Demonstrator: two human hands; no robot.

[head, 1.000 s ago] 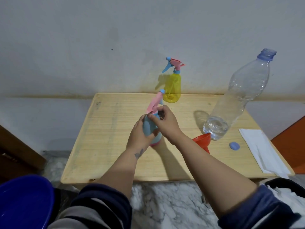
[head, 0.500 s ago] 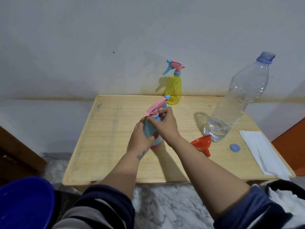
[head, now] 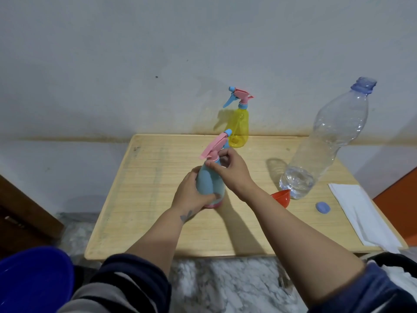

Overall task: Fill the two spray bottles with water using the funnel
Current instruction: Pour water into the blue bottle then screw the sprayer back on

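my left hand (head: 191, 195) wraps the blue spray bottle (head: 208, 184) while my right hand (head: 232, 172) fingers pinch its pink spray head (head: 213, 147).

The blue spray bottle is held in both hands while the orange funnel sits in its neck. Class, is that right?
Not quite. In the head view both hands hold the blue spray bottle, but its pink sprayer head is on; the orange funnel lies on the table.

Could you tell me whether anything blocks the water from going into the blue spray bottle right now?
Yes: its pink spray head sits on the neck of the blue spray bottle. The right hand grips the collar and the left hand holds the body. The orange funnel lies on the table.
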